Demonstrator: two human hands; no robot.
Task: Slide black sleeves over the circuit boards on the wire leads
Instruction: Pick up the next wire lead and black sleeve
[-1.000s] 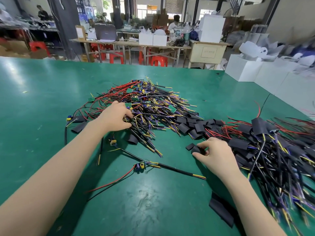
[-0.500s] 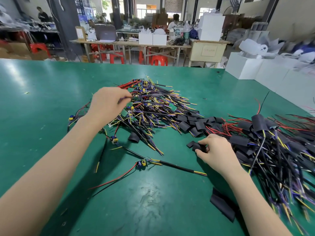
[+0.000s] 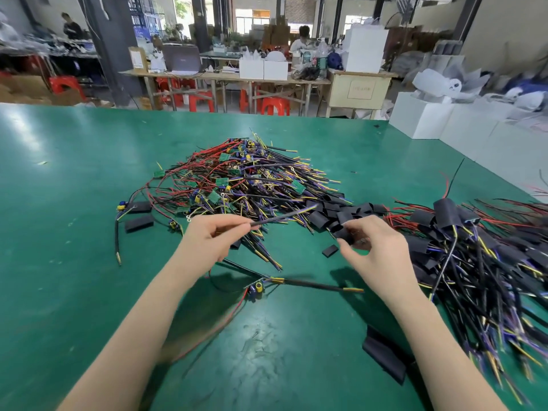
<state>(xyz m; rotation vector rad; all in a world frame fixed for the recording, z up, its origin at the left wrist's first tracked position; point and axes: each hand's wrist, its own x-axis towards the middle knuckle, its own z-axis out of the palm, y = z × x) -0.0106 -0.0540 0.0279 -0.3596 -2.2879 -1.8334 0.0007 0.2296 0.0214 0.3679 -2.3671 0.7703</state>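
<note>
My left hand (image 3: 212, 238) pinches a black wire lead (image 3: 281, 216) lifted above the green table, its yellow and purple tips pointing right. Facing it, my right hand (image 3: 375, 250) holds a black sleeve (image 3: 345, 234) between thumb and fingers, a short gap from the lead's end. Behind both hands lies a heap of unsleeved leads with small green circuit boards (image 3: 243, 182). Loose black sleeves (image 3: 338, 210) sit in a cluster between that heap and my right hand. One lead with a board (image 3: 256, 289) lies flat below my hands.
A pile of sleeved leads (image 3: 474, 250) covers the table's right side. A flat black sleeve strip (image 3: 384, 355) lies near my right forearm, and two sleeves (image 3: 138, 222) at the left. White boxes (image 3: 427, 117) stand beyond the table's far right edge.
My left hand drew a lead out of the heap and brought it toward the centre. My right hand lifted a sleeve off the table and raised it to meet the lead.
</note>
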